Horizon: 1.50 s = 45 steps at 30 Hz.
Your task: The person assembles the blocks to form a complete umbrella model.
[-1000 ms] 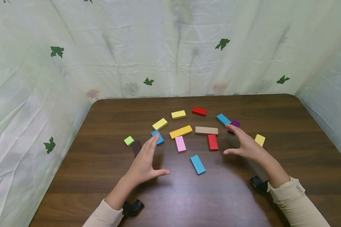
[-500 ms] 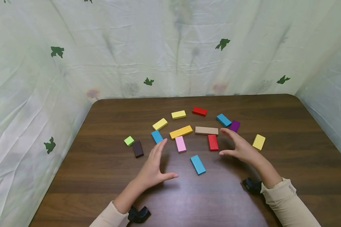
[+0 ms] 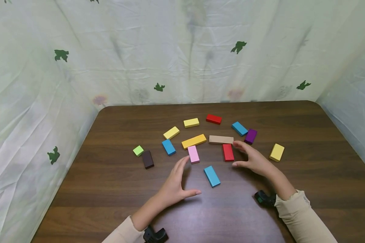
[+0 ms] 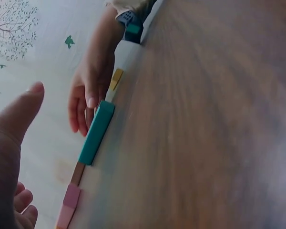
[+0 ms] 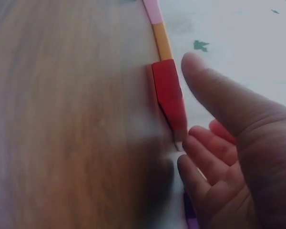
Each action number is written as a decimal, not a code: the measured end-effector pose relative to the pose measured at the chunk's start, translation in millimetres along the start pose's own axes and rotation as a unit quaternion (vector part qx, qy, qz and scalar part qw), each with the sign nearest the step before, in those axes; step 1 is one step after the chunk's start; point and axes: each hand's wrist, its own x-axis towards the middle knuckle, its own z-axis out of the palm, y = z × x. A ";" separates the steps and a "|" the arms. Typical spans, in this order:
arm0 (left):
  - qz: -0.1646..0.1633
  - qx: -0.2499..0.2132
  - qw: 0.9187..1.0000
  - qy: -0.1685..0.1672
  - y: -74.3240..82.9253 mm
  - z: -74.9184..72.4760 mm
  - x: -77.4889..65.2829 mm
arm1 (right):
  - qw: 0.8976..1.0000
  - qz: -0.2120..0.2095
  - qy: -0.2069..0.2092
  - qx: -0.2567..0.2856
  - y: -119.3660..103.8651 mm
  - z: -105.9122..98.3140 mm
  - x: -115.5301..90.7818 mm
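My left hand [image 3: 174, 189] hovers over the table with thumb and fingers spread apart, holding nothing. Its fingertips come close to the near end of a pink block [image 3: 193, 154]. To the right of its thumb lies a blue block [image 3: 212, 176]. My right hand [image 3: 253, 160], also spread and holding nothing, is just right of a red block [image 3: 228, 153]. Its fingertips reach the right end of a tan block [image 3: 220, 139]. In the right wrist view the thumb stands apart from the fingers, beside the red block [image 5: 168, 88].
Behind lie an orange block [image 3: 194, 141], another red block [image 3: 214, 118] and two pale yellow ones. Left are a blue block [image 3: 168, 147], a dark brown block [image 3: 147, 159] and a green block [image 3: 138, 151]. Right are a purple block [image 3: 250, 136] and a yellow block [image 3: 276, 152]. A curtain hangs behind.
My left hand has moved right and toward me, uncovering the blue and dark brown blocks. My right hand has moved left, away from the purple block, to the red one. The blocks have stayed put.
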 end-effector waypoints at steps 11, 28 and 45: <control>-0.023 0.001 0.999 -0.025 2.5 14.3 3.6 | 1.000 0.001 0.009 -0.012 3.8 5.5 4.4; -0.026 0.047 0.998 -0.042 10.3 42.8 14.7 | 0.999 -0.005 0.010 -0.043 6.9 10.2 10.3; -0.032 0.065 0.997 -0.023 13.3 49.3 18.7 | 0.998 -0.024 0.033 -0.051 6.9 12.1 10.0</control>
